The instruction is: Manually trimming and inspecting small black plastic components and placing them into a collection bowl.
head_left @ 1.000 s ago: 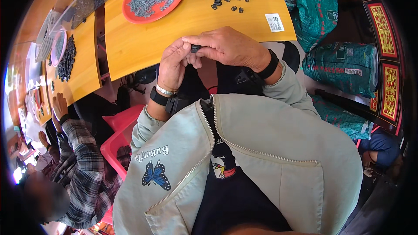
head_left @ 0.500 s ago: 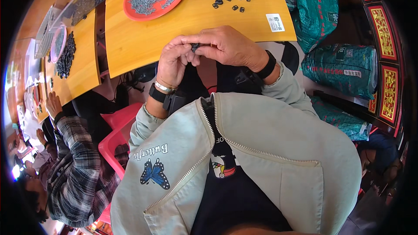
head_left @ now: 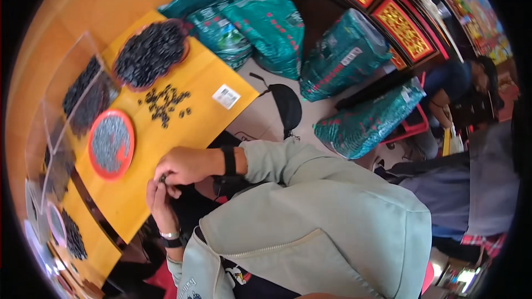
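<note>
At the front edge of the yellow table (head_left: 216,127), my left hand (head_left: 162,207) and my right hand (head_left: 191,165) meet, fingertips pressed together. Pinched between them is a small dark part (head_left: 162,178), mostly covered by the fingers. Just beyond the hands stands an orange-red plate (head_left: 131,158) with many small grey metal pieces, which look like screws (head_left: 111,138). Farther off, small black parts (head_left: 164,102) lie scattered on the tabletop. Behind them a red tray (head_left: 185,55) is heaped with black parts (head_left: 149,52).
A clear plastic divider (head_left: 83,66) runs along the table's left side. A white label (head_left: 226,97) is stuck near the right corner. Teal sacks (head_left: 269,27) stand on the floor at the right, with a black bag (head_left: 285,105) nearby. A person in dark clothes (head_left: 443,177) is at far right.
The view has swung to the right, so the table now appears farther left and more sacks show. My hands stay together on the small dark part.
</note>
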Tool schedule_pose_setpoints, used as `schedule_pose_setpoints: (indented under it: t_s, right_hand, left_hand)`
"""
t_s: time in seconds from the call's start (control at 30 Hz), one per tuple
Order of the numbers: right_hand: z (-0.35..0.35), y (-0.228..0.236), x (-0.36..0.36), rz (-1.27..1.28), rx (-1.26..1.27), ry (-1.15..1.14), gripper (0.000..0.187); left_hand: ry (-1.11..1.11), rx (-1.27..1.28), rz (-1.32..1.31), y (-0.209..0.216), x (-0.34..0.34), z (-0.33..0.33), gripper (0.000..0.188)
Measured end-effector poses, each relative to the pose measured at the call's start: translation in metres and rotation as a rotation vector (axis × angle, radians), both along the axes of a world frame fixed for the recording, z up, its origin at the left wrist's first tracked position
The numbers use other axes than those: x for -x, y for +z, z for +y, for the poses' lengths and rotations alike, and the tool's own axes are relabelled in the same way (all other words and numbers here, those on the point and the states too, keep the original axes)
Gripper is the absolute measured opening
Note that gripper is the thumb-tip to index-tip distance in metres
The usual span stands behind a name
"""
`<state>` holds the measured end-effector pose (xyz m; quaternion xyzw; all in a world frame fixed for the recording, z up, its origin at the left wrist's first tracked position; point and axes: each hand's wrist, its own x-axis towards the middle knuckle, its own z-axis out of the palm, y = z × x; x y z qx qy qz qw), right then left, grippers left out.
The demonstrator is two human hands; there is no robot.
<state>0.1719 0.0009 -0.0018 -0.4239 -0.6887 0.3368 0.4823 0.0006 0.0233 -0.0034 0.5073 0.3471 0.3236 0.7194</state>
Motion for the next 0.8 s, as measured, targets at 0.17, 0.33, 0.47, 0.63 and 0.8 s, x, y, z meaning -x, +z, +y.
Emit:
schedule_pose_setpoints:
  t_s: [0.17, 0.33, 0.47, 0.63, 0.8]
  right_hand:
    - [-0.004, 0.011, -0.006, -0.075, 0.070, 0.002, 0.019]
    - [-0.005, 0.014, -0.011, -0.034, 0.153, 0.053, 0.018]
    - [-0.004, 0.002, -0.008, 0.029, 0.202, -0.048, 0.016]
    - [-0.007, 0.008, -0.004, 0.061, 0.251, 0.041, 0.014]
    - [-0.005, -0.018, 0.013, 0.509, 0.407, 0.084, 0.021]
  left_hand:
    - [-0.076, 0.030, -0.025, -0.005, -0.002, 0.003, 0.018]
    - [-0.092, 0.035, -0.010, -0.004, -0.004, 0.004, 0.019]
    - [-0.091, -0.015, 0.006, -0.008, -0.002, 0.007, 0.019]
    - [0.117, -0.020, 0.010, -0.003, 0.000, 0.000, 0.017]
    - [0.138, 0.013, -0.018, -0.002, -0.006, -0.005, 0.012]
